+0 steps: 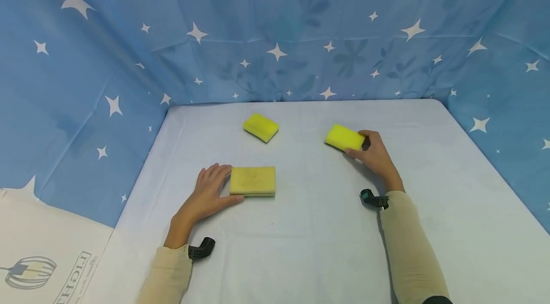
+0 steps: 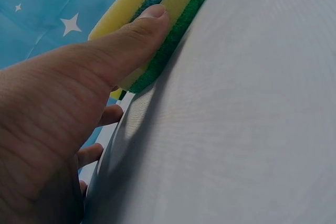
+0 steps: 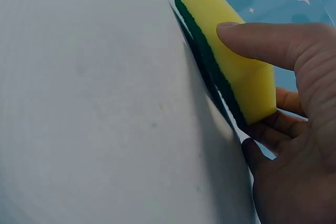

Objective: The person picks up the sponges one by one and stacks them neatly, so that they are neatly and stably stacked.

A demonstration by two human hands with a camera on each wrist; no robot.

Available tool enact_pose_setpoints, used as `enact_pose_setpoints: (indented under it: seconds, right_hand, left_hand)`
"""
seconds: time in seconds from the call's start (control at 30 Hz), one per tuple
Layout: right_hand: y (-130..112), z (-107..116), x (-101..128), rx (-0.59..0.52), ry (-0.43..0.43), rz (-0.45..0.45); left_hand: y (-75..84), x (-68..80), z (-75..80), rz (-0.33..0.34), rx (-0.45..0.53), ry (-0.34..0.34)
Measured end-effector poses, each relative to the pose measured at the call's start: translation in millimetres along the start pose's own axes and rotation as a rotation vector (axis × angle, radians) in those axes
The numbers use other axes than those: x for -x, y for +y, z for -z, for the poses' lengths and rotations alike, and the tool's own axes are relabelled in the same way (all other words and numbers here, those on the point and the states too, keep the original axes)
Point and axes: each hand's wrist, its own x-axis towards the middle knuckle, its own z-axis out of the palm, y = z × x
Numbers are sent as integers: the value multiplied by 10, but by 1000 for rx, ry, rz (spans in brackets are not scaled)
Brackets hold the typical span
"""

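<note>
Two yellow sponges with green scouring undersides lie one on the other as a stack (image 1: 252, 181) in the middle of the table. My left hand (image 1: 210, 193) holds the left end of this stack, thumb along the near side and fingers at the far side. In the left wrist view the thumb presses across the layers of the stacked sponges (image 2: 181, 11). Farther right, my right hand (image 1: 375, 153) pinches a single yellow sponge (image 1: 343, 137) by its right end. The right wrist view shows that sponge (image 3: 226, 30) tilted, its dark green side facing the table, a narrow gap showing beneath.
Another yellow sponge (image 1: 260, 127) lies angled near the back of the white-covered table (image 1: 318, 246). A blue curtain with white stars (image 1: 275, 32) closes off the back and sides. Printed cream cloth (image 1: 47, 246) hangs at the front left.
</note>
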Motion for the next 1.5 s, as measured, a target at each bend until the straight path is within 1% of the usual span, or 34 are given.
enact_pose_setpoints:
  seconds: [0.27,0.4,0.63,0.7,0.93,1.1,1.5]
  right_hand:
    - [-98,-101,-7,2,-26,12]
    - [-155,-164,-17,7,-43,17]
    - [-276,-256,-31,-9,-81,51]
    - [-327,-275,-29,-19,-91,62]
    - [-534,-348,-10,-36,-110,119]
    - [-680,-407,17,-45,-133,152]
    - [-1036,-559,144,-75,-183,323]
  left_hand:
    - [-4,-5,-5,0,5,-5]
    - [-7,-5,-7,-10,-6,5]
    - [7,0,-3,2,2,-6]
    - [9,-1,-3,-3,-1,-5]
    - [0,0,3,-18,-9,3]
    - [-2,5,6,-17,-5,5]
    - [-16,2,-1,-19,2,0]
